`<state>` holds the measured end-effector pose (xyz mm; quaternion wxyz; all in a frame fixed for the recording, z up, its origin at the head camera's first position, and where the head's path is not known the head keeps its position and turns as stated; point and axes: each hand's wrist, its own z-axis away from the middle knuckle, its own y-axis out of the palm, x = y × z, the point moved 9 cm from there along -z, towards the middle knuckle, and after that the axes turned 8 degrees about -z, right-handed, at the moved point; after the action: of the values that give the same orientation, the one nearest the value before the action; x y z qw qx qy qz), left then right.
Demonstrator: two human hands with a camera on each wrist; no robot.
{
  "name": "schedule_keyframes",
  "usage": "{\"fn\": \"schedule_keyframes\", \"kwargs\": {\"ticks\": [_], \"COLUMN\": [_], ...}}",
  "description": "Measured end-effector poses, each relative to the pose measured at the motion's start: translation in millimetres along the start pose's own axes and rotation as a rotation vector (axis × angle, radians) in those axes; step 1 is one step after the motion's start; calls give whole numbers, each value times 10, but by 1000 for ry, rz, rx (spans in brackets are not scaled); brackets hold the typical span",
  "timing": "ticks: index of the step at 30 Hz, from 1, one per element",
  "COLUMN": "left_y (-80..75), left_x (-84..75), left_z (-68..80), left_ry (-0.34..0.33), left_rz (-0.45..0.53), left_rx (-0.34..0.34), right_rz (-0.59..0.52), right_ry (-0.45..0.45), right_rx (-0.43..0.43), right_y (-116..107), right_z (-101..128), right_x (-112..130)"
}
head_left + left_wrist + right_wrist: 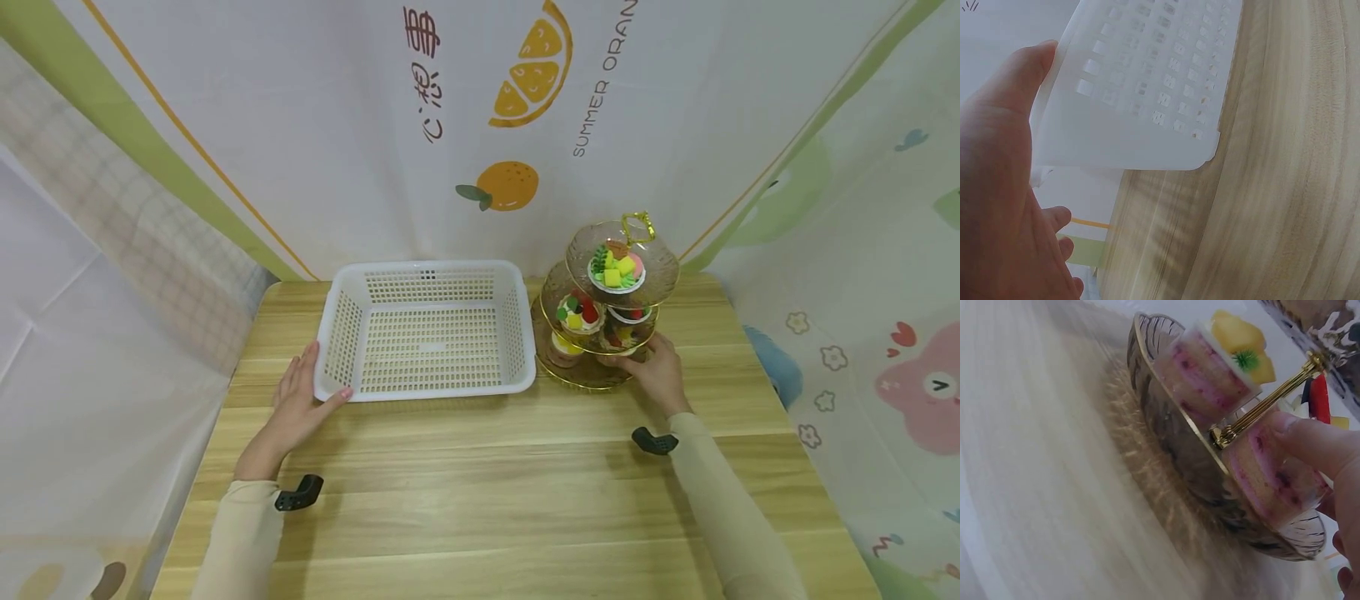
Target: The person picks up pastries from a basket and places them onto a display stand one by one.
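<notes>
My left hand rests against the front left corner of a white plastic basket, its thumb on the rim and its other fingers along the left side. At the right, my right hand reaches into the bottom tier of a three-tier cake stand. Thumb and fingers pinch a pink layered toy cake cup that sits in the tray, partly hidden in the head view. Beside it, across the gold post, is another cake cup with a yellow topping.
A fruit-topped toy tart sits on the top tier, and another tart on the middle one. The stand's gold handle rises above. Basket and stand are side by side at the back of the wooden table, before a printed curtain.
</notes>
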<state>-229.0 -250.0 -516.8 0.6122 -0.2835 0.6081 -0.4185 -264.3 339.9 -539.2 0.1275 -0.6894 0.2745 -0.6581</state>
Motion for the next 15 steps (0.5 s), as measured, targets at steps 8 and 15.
{"fn": "schedule_keyframes", "kwargs": {"ticks": [8, 15], "left_y": [-4, -2], "left_x": [-1, -2], "left_z": [-3, 3], "left_ry": [-4, -8], "left_rz": [-3, 6], "left_rx": [-1, 3], "right_rz": [-30, -52], "right_ry": [-5, -33], "right_rx": [-28, -54], "right_y": [20, 34], "right_z": [-6, -19], "right_x": [-49, -34]}}
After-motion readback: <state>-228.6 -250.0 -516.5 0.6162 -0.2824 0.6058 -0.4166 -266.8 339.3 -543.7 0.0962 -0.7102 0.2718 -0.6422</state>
